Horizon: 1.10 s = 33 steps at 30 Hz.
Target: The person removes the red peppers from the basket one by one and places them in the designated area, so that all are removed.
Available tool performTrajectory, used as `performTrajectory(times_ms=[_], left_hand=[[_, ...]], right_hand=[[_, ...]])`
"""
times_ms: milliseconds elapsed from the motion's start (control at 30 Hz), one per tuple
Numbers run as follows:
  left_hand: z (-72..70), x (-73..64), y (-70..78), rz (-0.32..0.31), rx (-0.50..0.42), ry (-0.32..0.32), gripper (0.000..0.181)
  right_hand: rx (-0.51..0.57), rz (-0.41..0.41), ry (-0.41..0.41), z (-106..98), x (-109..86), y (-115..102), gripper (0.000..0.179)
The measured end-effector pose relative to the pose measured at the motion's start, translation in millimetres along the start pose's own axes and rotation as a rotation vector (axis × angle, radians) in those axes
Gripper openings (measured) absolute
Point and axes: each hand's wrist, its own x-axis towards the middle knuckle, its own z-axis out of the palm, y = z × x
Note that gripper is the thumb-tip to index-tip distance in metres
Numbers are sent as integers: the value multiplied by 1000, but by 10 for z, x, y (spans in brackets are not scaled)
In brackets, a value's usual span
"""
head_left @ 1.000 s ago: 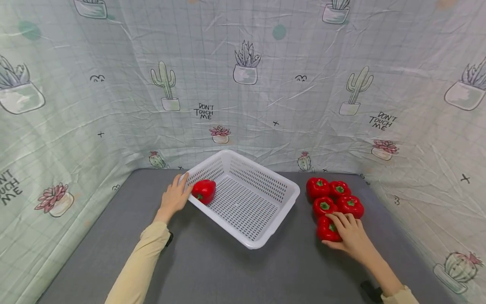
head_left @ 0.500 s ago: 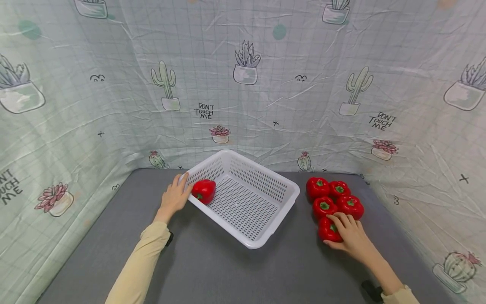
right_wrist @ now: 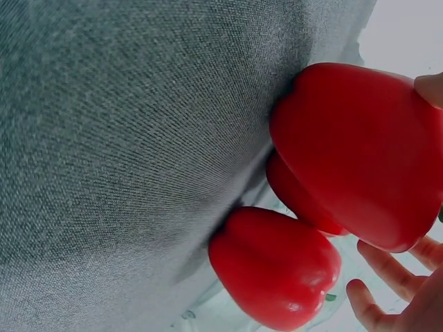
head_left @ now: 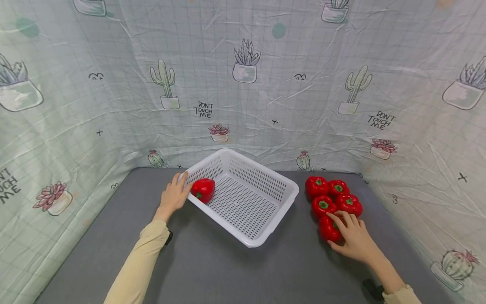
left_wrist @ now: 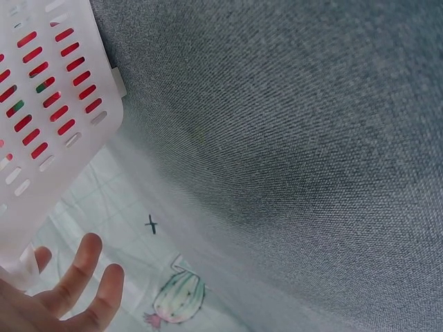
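A white perforated basket (head_left: 262,234) stands turned at an angle on the grey table, with one red bell pepper (head_left: 203,190) in its left corner. At that corner my left hand (head_left: 172,198) rests against the rim, its fingers extended; in the left wrist view two fingers (left_wrist: 82,266) spread free beyond the basket wall. To the right, my right hand (head_left: 353,238) holds the nearest red bell pepper (head_left: 327,230), with the thumb on one side and fingertips on the other. In the right wrist view this bell pepper (right_wrist: 360,145) is close up, the hand partly cut off.
Several more red bell peppers (head_left: 323,205) with green stems stand close together just behind the right hand. A cloth printed with cacti (head_left: 243,109) hangs around the back and sides of the grey table (head_left: 228,274).
My right hand and its bell pepper have shifted very slightly right, and the thumb has slid a little along the pepper. The left hand and basket look unmoved.
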Motion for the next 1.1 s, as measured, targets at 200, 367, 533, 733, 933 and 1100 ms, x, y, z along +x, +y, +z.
performTrajectory(times_ms=[200,367,533,733,933,1100], left_hand=[[-15,0,4,-7,-7,-4,56],[-5,-1,4,-10,-9,-4,55],[1,-2,-1,-8,-13,-3,55],[-7,-3,-5,-6,-14,-1,55],[-13,-11,6,-10,-12,-9,55],[-12,-7,14,-15,-11,-8,56]], right_hand=[[-8,3,-9,-10,13,-8,82],[-14,5,-17,-17,20,-10,83],[-3,8,-17,-25,33,-10,83],[14,1,-8,-105,151,-24,83],[46,-51,31,-295,359,-81,78],[84,-88,42,-436,526,-119,73]])
